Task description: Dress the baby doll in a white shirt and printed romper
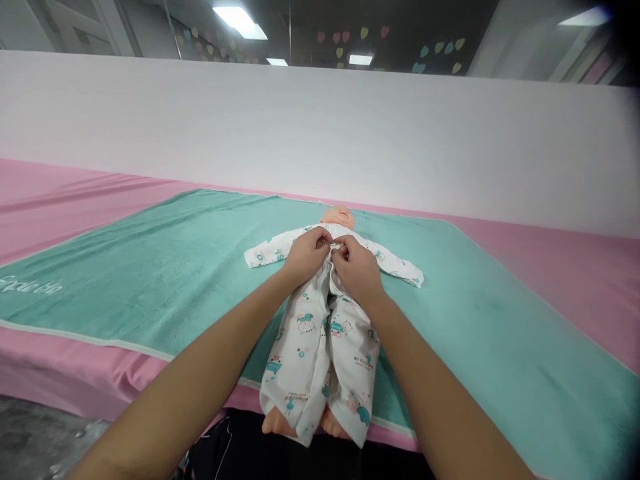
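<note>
A baby doll (339, 216) lies on its back, head away from me, feet at the near edge. It wears a white printed romper (300, 333) with long sleeves spread out to both sides. My left hand (309, 255) and my right hand (356, 267) meet at the chest, fingers pinching the romper's front edges close together. Whatever fastener may be between the fingertips is hidden. Below the hands the front hangs partly open along the legs. Bare doll feet (278, 423) stick out of the leg ends.
Under the doll a teal blanket (150, 267) with white edging covers a pink sheet (40, 193). A white wall panel (320, 133) rises behind, with glass (400, 33) above it. Grey floor (30, 433) shows at the lower left.
</note>
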A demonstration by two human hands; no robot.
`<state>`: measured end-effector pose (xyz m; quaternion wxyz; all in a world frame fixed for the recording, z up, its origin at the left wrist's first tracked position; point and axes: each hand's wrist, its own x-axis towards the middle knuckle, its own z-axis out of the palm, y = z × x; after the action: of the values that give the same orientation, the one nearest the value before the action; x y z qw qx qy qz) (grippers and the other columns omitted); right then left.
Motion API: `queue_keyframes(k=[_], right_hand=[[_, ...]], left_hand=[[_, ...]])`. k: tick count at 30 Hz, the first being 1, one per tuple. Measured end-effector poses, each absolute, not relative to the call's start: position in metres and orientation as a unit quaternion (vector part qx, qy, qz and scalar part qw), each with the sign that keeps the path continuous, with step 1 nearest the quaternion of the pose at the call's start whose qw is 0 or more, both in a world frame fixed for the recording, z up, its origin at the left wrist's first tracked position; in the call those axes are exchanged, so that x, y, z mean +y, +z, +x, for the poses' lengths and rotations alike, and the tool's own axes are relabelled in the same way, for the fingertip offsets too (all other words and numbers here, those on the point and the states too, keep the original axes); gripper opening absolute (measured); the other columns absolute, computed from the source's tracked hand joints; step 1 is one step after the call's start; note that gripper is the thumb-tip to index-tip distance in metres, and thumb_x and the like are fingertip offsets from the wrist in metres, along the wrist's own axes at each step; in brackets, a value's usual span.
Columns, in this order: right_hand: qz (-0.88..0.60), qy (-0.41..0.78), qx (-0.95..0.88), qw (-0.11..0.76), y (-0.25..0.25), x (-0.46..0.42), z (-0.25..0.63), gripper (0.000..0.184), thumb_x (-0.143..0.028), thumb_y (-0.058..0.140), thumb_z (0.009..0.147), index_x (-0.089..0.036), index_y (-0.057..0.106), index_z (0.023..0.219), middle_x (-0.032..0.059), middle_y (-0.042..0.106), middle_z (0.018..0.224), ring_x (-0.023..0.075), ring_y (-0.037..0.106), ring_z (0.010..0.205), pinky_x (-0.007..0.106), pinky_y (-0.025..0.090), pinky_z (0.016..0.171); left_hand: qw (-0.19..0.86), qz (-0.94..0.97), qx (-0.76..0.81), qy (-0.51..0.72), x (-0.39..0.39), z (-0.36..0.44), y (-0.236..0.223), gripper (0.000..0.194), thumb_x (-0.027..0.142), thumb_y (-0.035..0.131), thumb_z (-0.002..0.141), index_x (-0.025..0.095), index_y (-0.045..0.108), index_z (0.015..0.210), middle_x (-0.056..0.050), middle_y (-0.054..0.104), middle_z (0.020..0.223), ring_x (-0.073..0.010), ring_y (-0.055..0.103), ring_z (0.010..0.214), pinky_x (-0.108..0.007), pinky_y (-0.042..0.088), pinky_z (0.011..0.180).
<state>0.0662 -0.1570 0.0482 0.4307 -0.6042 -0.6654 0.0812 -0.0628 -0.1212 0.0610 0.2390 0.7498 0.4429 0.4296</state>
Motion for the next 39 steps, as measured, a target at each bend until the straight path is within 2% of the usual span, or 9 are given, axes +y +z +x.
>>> queue_keyframes(k=[20,39], right_hand=[[-0.606,0.06,-0.674,0.419,0.0501,-0.159,0.0646,0.025,-0.026,0.041,0.081,-0.024,0.059,0.098,-0.0012,0.061,0.071,0.0164,0.053,0.066,0.028,0.033,0.061],[-0.611,0.045,-0.676,0.409,0.0505,-0.1599,0.0632,0.025,-0.025,0.042,0.08,-0.024,0.059,0.098,-0.0011,0.062,0.069,0.0173,0.053,0.064,0.028,0.034,0.062]], left_hand=[[0.199,0.767,0.452,0.41,-0.1192,-0.0621,0.0615,0.016,0.013,0.044,0.075,0.02,0.058,0.081,0.0,0.062,0.08,-0.016,0.054,0.078,-0.027,0.042,0.068],[0.185,0.771,0.439,0.422,-0.1169,-0.0624,0.0585,0.015,0.013,0.044,0.074,0.02,0.056,0.079,0.0,0.06,0.079,-0.0157,0.053,0.077,-0.026,0.04,0.066]])
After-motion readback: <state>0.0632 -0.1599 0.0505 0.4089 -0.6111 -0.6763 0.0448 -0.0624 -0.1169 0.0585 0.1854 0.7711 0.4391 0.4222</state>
